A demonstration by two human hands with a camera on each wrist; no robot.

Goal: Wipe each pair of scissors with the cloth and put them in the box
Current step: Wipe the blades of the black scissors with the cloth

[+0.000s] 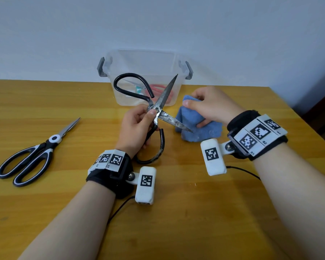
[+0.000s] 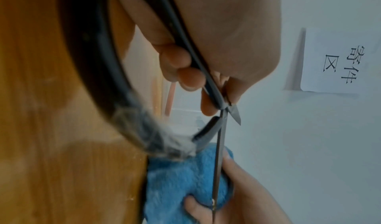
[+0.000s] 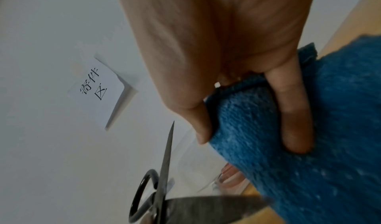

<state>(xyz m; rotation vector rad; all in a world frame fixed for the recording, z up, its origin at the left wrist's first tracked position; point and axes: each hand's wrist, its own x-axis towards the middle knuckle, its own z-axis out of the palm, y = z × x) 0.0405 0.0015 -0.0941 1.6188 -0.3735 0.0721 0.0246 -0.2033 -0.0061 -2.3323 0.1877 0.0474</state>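
Note:
My left hand (image 1: pixel 139 124) grips old iron scissors (image 1: pixel 163 102) with black loop handles near the pivot; their stained blades are spread wide apart. One blade points up toward the box, the other points right, its tip lying in front of the blue cloth (image 1: pixel 193 121). My right hand (image 1: pixel 212 106) holds that cloth bunched, thumb on top, beside the lower blade. In the left wrist view the scissors (image 2: pixel 218 162) run edge-on across the cloth (image 2: pixel 185 178). The right wrist view shows fingers (image 3: pixel 292 113) curled over the cloth (image 3: pixel 309 146). A clear plastic box (image 1: pixel 144 79) stands behind.
Black-and-white scissors (image 1: pixel 36 152) lie shut on the wooden table (image 1: pixel 176 212) at the left. Red-handled scissors (image 1: pixel 158 89) rest inside the box. The wall is close behind the box, with a paper sign (image 3: pixel 98 89) on it. The table's right edge (image 1: pixel 308 124) is near my right wrist.

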